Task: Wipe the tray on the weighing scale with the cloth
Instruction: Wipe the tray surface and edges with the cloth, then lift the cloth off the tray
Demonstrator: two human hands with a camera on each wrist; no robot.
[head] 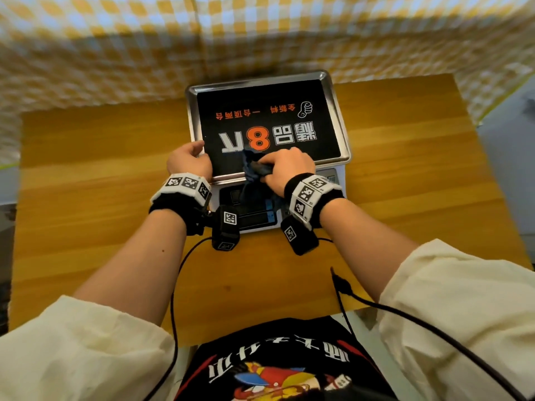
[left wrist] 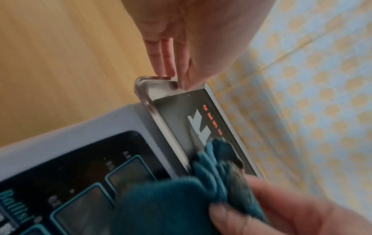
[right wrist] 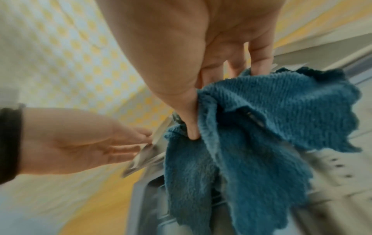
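Observation:
A steel tray with a black printed sheet inside sits on the white weighing scale at the table's middle. My left hand pinches the tray's near-left corner, thumb inside the rim and fingers outside. My right hand grips a bunched blue cloth at the tray's near edge. Part of the cloth hangs over the scale's display panel. In the right wrist view the cloth drapes from my thumb and fingers, beside my left hand.
The scale stands on a wooden table. A yellow and white checked fabric covers the wall just behind the tray. Black cables run from my wrist cameras across the near table edge.

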